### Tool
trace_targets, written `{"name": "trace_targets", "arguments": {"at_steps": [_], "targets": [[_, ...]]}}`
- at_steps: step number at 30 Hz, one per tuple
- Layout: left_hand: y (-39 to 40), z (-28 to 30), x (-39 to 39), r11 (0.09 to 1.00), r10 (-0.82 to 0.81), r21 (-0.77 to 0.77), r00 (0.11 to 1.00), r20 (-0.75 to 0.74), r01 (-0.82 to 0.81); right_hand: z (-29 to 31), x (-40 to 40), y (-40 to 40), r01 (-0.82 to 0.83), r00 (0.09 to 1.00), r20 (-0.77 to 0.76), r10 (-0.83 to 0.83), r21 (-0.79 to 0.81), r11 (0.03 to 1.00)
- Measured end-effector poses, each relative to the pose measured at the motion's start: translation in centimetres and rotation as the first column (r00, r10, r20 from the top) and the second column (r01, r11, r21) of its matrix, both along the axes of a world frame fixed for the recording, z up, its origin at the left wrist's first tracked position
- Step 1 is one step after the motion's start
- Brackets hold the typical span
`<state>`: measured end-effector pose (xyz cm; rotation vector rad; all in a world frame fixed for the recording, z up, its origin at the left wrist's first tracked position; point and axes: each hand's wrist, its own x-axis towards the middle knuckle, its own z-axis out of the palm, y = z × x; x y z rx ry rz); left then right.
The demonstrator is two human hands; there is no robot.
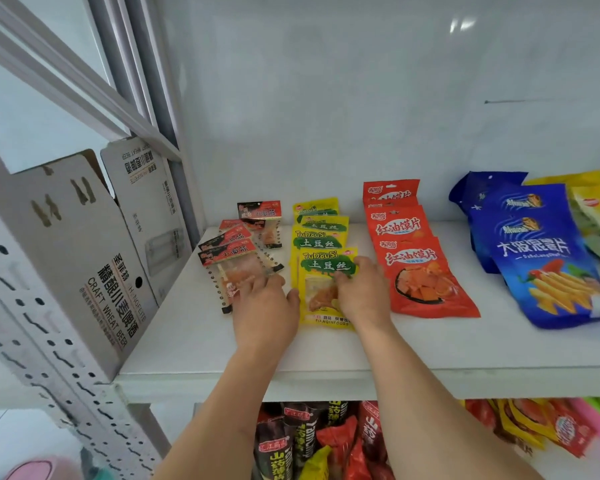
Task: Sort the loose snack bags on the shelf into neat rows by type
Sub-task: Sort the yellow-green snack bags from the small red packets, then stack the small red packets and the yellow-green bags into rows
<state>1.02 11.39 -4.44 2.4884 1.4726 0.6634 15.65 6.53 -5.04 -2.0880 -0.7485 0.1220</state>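
Observation:
On the white shelf (pixel 395 344) lie rows of snack bags. Small clear bags with red and black headers (pixel 232 252) overlap at the left. Beside them runs a row of yellow and green bags (pixel 321 239), then red bags (pixel 418 268), then blue bags (pixel 534 251). My left hand (pixel 265 308) rests with straight fingers on the front clear bag, thumb touching the front yellow bag's left edge. My right hand (pixel 361 289) lies on the front yellow bag (pixel 321 296), fingers bent onto its middle.
Two grey cardboard beer boxes (pixel 94 258) stand at the shelf's left end against a perforated metal upright (pixel 32 327). Yellow bags (pixel 596 209) lie at the far right. A white wall backs the shelf. More snack packs (pixel 326 441) fill the shelf below.

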Motion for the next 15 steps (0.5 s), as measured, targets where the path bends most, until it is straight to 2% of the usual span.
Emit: {"name": "trace_targets", "arguments": {"at_steps": [7, 10, 12, 15], "targets": [[1.4, -0.2, -0.6, 1.0, -0.006, 0.009, 1.0, -0.024, 0.006, 0.1, 0.1, 0.7, 0.067, 0.996, 0.061, -0.062, -0.093, 0.993], [2.3, -0.1, -1.3, 1.0, 0.002, 0.023, 0.999, -0.044, -0.001, 1.0, -0.7, 1.0, 0.114, 0.983, 0.159, -0.089, -0.154, 0.982], [2.9, -0.1, -1.8, 0.999, 0.006, 0.044, 0.999, -0.053, -0.004, 2.1, -1.3, 1.6, 0.144, 0.966, 0.237, -0.107, -0.142, 0.979], [4.3, -0.1, -2.7, 0.997, -0.002, 0.075, 1.0, -0.009, 0.003, 3.9, -2.4, 3.5, 0.097, 0.953, 0.297, -0.063, -0.101, 0.99]]}}
